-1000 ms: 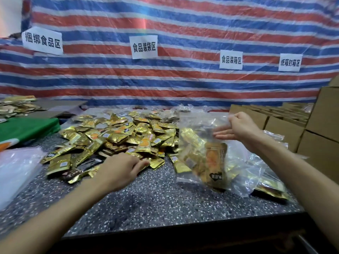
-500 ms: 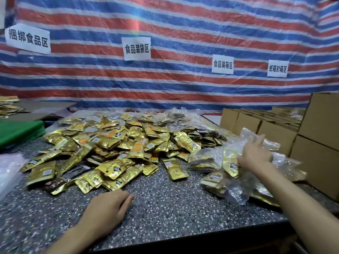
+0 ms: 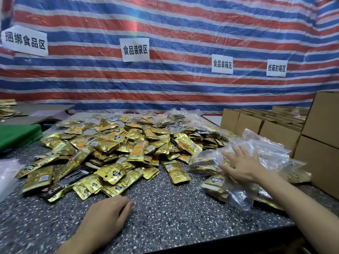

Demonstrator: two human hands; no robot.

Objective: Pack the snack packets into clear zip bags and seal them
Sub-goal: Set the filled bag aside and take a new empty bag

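several filled zip bags (image 3: 225, 189) heaped at the right of the table (image 3: 174, 217), pressed under the right hand (image 3: 242, 165), spread flat, gripping nothing — slick plastic, apt to slide off the near edge if shoved. left hand (image 3: 108, 215) loosely curled, empty, near the loose snack packets (image 3: 117, 153).

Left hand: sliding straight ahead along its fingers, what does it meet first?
The left hand would cross bare speckled grey tabletop, then probably meet the near edge of the gold foil snack packets; depth unclear.
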